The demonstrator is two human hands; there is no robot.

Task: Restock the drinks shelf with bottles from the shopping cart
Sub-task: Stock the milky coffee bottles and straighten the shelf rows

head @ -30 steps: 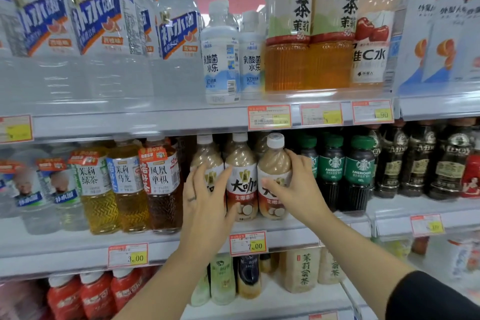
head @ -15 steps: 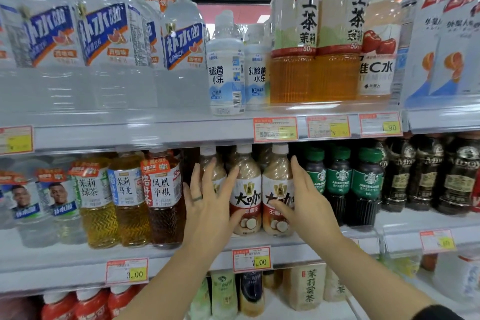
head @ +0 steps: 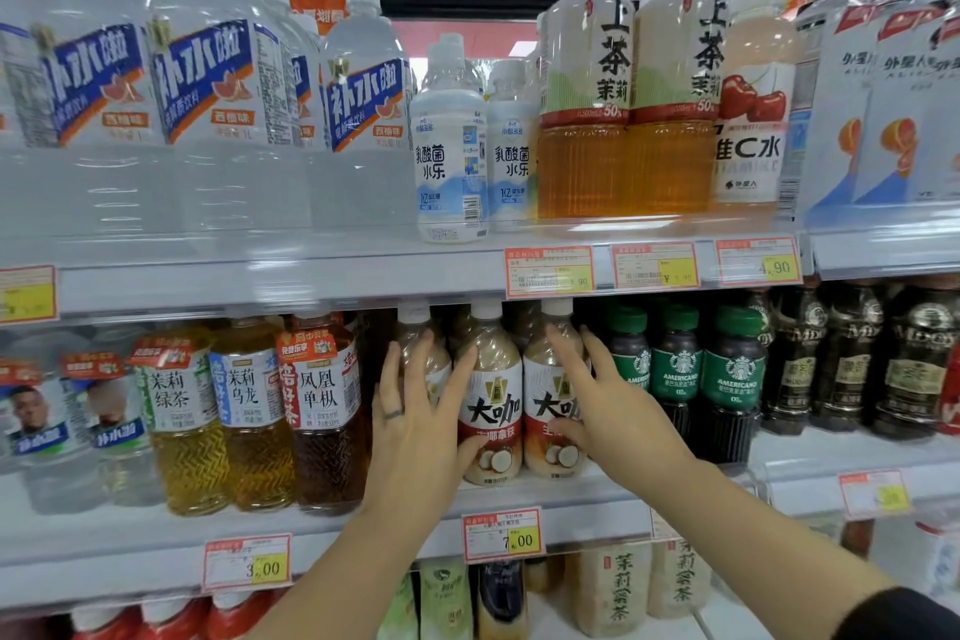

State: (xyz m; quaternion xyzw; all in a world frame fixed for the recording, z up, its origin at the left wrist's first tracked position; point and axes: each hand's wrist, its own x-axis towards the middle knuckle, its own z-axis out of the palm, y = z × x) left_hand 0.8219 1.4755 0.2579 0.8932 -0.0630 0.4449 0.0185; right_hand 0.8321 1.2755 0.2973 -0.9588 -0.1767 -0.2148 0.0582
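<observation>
Flanking two coffee bottles at the front edge of the shelf, left hand and right hand touch them, each grip open. Close beside stand tea bottles and Americano bottles.

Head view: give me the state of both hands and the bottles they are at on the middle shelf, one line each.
Left latte bottle, upright, capped, mostly hidden.
Middle latte bottle, upright, capped, label facing out.
Right latte bottle, upright, capped, partly covered.
Green-capped coffee bottles, upright, capped, in a row.
Left hand, open, fingers spread on left latte bottle, thumb touching middle latte bottle.
Right hand, open, fingers laid on right latte bottle.
</observation>
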